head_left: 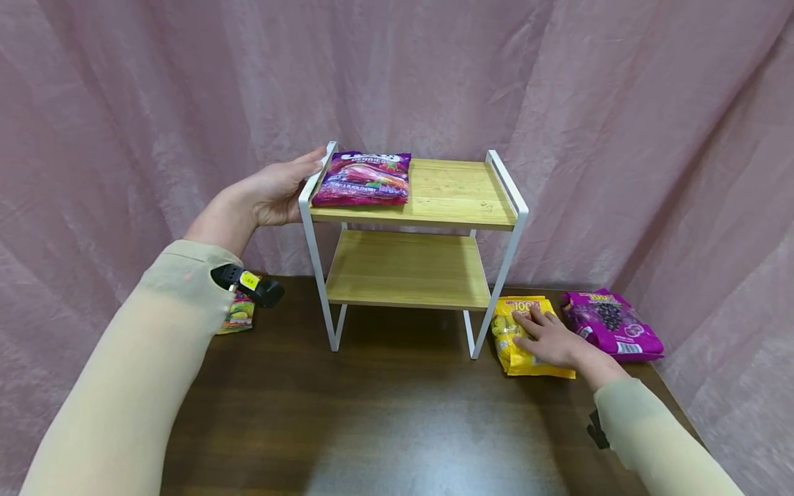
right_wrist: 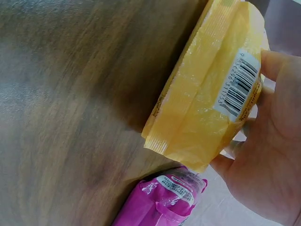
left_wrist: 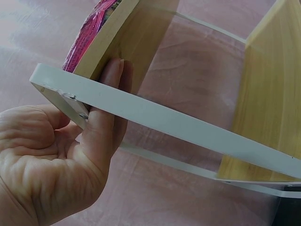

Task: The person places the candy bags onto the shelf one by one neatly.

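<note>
My left hand (head_left: 282,189) grips the upper left side of a two-tier shelf (head_left: 409,303) with wooden boards and a white metal frame. In the left wrist view, its fingers (left_wrist: 101,129) pass behind the white bar and touch the underside of the upper board. A purple-pink berry candy bag (head_left: 366,180) lies on the top board, beside that hand. My right hand (head_left: 548,337) rests palm down on a yellow candy bag (head_left: 540,368) by the shelf's right foot, fingers spread over its top. The yellow bag's barcode side faces the right wrist camera.
A purple candy bag with a grape picture (head_left: 611,324) lies right of the yellow one. Partly behind my left sleeve is a colourful bag (head_left: 238,318) on the dark wooden table (head_left: 372,420). Pink curtains (head_left: 422,76) hang behind and at the right.
</note>
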The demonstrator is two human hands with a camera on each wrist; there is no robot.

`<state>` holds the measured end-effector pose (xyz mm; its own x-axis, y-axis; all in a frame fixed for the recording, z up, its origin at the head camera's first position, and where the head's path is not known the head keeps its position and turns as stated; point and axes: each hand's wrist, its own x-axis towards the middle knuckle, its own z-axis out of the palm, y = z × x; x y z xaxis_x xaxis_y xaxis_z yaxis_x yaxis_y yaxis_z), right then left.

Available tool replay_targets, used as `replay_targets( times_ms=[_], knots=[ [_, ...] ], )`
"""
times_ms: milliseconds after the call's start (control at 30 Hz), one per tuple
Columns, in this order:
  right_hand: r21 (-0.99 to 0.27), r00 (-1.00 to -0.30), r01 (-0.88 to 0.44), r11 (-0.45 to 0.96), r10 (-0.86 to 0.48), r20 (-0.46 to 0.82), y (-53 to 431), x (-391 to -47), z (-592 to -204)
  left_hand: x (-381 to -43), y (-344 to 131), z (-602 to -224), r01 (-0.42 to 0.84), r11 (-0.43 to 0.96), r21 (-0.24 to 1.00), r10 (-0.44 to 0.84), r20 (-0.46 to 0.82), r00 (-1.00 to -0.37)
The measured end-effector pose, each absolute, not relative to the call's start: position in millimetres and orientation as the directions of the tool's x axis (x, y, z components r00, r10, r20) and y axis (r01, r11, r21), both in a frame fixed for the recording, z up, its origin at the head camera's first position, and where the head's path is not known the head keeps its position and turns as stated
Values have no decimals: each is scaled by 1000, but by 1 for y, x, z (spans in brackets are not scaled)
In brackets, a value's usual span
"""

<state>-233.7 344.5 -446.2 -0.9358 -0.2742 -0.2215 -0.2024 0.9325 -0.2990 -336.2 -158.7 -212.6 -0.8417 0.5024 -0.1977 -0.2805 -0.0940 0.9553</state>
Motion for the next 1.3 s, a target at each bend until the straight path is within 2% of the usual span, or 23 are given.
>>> replay_targets(
  times_ms=[567, 1300],
  knots=[
    [-243, -926, -204, 948, -267, -266, 336, -210, -446, -336, -157, -214, -286, -94, 954, 505, -202, -839],
    [-188, -940, -200, 962, -243, -239, 332, -186, -450, -336, -157, -215, -258, -74, 963, 517, -184, -836]
  ],
)
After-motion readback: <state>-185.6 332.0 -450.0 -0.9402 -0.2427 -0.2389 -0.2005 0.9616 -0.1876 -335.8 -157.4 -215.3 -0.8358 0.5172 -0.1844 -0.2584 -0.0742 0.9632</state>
